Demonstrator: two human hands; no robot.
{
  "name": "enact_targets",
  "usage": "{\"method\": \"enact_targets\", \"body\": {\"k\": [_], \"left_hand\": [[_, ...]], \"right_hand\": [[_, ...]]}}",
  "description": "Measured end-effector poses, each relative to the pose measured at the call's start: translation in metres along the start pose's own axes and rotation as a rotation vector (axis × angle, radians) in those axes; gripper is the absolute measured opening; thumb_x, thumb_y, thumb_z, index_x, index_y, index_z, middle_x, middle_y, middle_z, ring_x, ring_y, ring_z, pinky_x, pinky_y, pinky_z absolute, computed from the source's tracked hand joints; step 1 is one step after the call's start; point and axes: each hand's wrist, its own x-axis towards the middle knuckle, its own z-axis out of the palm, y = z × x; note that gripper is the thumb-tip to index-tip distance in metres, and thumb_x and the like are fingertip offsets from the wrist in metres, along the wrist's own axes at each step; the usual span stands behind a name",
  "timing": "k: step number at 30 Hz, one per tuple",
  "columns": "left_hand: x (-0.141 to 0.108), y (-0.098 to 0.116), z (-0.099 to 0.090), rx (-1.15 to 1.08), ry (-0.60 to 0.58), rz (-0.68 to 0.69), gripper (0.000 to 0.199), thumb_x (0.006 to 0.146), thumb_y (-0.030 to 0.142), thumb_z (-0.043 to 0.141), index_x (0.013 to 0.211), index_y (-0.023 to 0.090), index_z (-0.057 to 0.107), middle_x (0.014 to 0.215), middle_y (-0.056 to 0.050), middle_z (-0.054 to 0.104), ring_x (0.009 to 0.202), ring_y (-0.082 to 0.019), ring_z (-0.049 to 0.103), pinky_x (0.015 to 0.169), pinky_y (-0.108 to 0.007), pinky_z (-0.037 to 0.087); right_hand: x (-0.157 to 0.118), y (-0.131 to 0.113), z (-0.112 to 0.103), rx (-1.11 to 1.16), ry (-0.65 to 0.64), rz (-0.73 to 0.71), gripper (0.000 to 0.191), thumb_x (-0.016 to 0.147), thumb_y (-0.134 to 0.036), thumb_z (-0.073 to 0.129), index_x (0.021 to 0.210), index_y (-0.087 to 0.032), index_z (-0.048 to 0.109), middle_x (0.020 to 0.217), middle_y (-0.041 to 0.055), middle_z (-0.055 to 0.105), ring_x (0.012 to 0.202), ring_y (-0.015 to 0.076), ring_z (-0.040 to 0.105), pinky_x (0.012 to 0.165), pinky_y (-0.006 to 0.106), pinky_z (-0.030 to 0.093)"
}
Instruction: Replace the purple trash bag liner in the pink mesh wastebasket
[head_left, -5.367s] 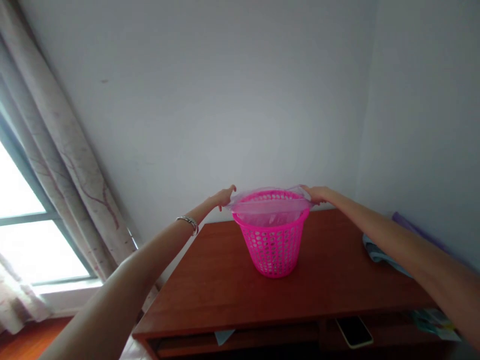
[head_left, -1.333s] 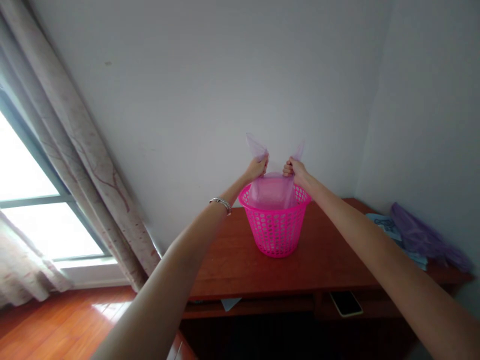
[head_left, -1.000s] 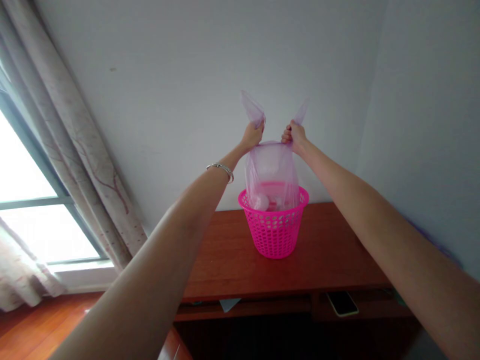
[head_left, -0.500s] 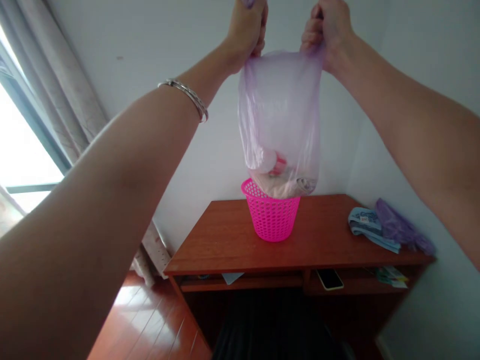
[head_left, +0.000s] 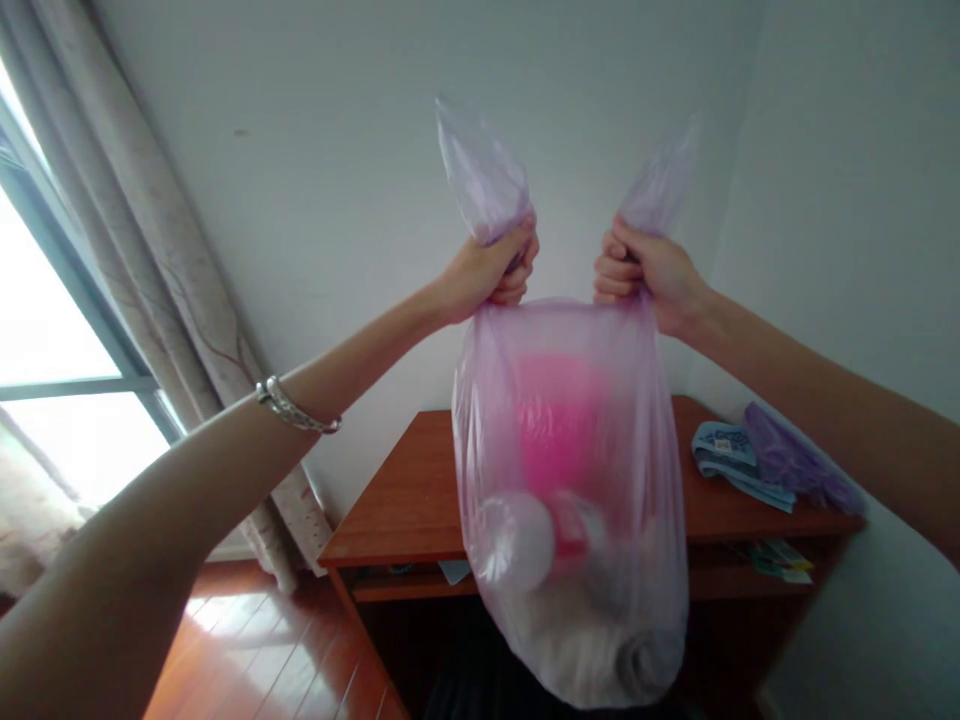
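Note:
A translucent purple plastic bag [head_left: 570, 620] hangs in front of me with crumpled items in its bottom, among them a round white thing [head_left: 517, 542] and something red and white; their kinds are blurred by the film. My left hand [head_left: 504, 262] is closed in a fist around one side of the bag's top, and a loose handle end sticks up above it. Around the other top corner, my right hand [head_left: 639, 268] is wrapped just as tightly. Behind the bag, a pink perforated basket [head_left: 555, 420] shows through the plastic.
The brown wooden desk [head_left: 397, 500] stands against the wall, with an open shelf under its top. Folded blue cloth [head_left: 731, 455] and a crumpled purple bag [head_left: 795, 460] lie at its right end. A curtain [head_left: 150, 280] hangs by the window on the left.
Both hands have come down and nearer to me with the bag, which now hangs lower and covers the basket. Its handle ends have come into view above my fists.

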Motion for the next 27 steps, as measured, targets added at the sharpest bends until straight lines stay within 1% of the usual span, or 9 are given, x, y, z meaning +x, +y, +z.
{"method": "enact_targets", "body": {"k": [4,7,10,13,15,19,23,25,27], "left_hand": [[-0.017,-0.050,-0.001,-0.079,-0.130,-0.069,0.040,0.096,0.043,0.042,0.066,0.017,0.043,0.043,0.009,0.022,0.030,-0.001,0.020,0.034,-0.013,0.020],[-0.019,-0.087,-0.005,-0.108,-0.179,-0.082,0.042,0.095,0.045,0.044,0.064,0.017,0.045,0.039,0.008,0.026,0.031,-0.003,0.020,0.034,-0.015,0.020],[-0.014,-0.124,-0.011,-0.113,-0.174,-0.093,0.043,0.093,0.048,0.047,0.063,0.018,0.046,0.038,0.007,0.028,0.032,-0.004,0.020,0.034,-0.017,0.020],[-0.005,-0.159,-0.018,-0.076,-0.131,-0.103,0.044,0.091,0.050,0.049,0.061,0.018,0.046,0.038,0.007,0.030,0.031,-0.004,0.022,0.034,-0.018,0.020],[0.002,-0.177,-0.022,-0.037,-0.093,-0.115,0.044,0.090,0.051,0.051,0.060,0.018,0.048,0.038,0.006,0.031,0.031,-0.004,0.023,0.034,-0.018,0.020],[0.010,-0.200,-0.025,0.054,0.007,-0.144,0.043,0.090,0.047,0.051,0.059,0.017,0.048,0.040,0.005,0.034,0.032,-0.004,0.026,0.034,-0.018,0.019],[0.012,-0.213,-0.021,0.082,0.094,-0.166,0.041,0.088,0.044,0.055,0.057,0.017,0.048,0.040,0.006,0.032,0.032,-0.004,0.025,0.035,-0.018,0.015],[0.013,-0.220,-0.019,0.062,0.115,-0.173,0.043,0.087,0.044,0.056,0.054,0.018,0.045,0.040,0.006,0.031,0.033,-0.004,0.024,0.035,-0.019,0.014],[0.012,-0.225,-0.020,0.014,0.086,-0.164,0.044,0.084,0.041,0.059,0.052,0.018,0.040,0.042,0.006,0.029,0.034,-0.004,0.024,0.036,-0.019,0.015]], "right_hand": [[-0.018,0.052,-0.014,0.139,0.074,0.109,0.040,0.098,-0.040,0.041,0.065,-0.019,0.032,0.049,-0.0070,0.014,0.041,0.0051,0.015,0.041,0.018,0.022],[-0.019,0.087,-0.027,0.204,0.112,0.155,0.040,0.099,-0.039,0.038,0.065,-0.019,0.034,0.048,-0.0071,0.015,0.041,0.0060,0.014,0.041,0.019,0.023],[-0.012,0.121,-0.043,0.241,0.144,0.161,0.040,0.100,-0.037,0.035,0.064,-0.018,0.035,0.048,-0.0074,0.016,0.041,0.0062,0.014,0.041,0.019,0.024],[0.003,0.151,-0.058,0.289,0.195,0.177,0.040,0.099,-0.036,0.035,0.063,-0.019,0.033,0.046,-0.0079,0.015,0.040,0.0064,0.014,0.041,0.019,0.023],[0.014,0.166,-0.066,0.331,0.235,0.191,0.040,0.100,-0.035,0.034,0.063,-0.019,0.033,0.045,-0.0081,0.016,0.038,0.0067,0.013,0.040,0.019,0.022],[0.029,0.182,-0.075,0.403,0.310,0.207,0.040,0.101,-0.032,0.028,0.064,-0.019,0.033,0.042,-0.0074,0.021,0.036,0.0073,0.015,0.039,0.019,0.021],[0.035,0.190,-0.080,0.415,0.330,0.221,0.039,0.100,-0.030,0.029,0.064,-0.019,0.035,0.039,-0.0081,0.018,0.034,0.0070,0.017,0.039,0.019,0.023],[0.036,0.195,-0.083,0.413,0.321,0.232,0.038,0.100,-0.029,0.030,0.064,-0.019,0.037,0.039,-0.0085,0.017,0.033,0.0065,0.016,0.038,0.018,0.021],[0.038,0.198,-0.087,0.406,0.318,0.228,0.037,0.099,-0.029,0.031,0.064,-0.019,0.037,0.040,-0.0087,0.017,0.033,0.0060,0.015,0.038,0.018,0.020]]}}
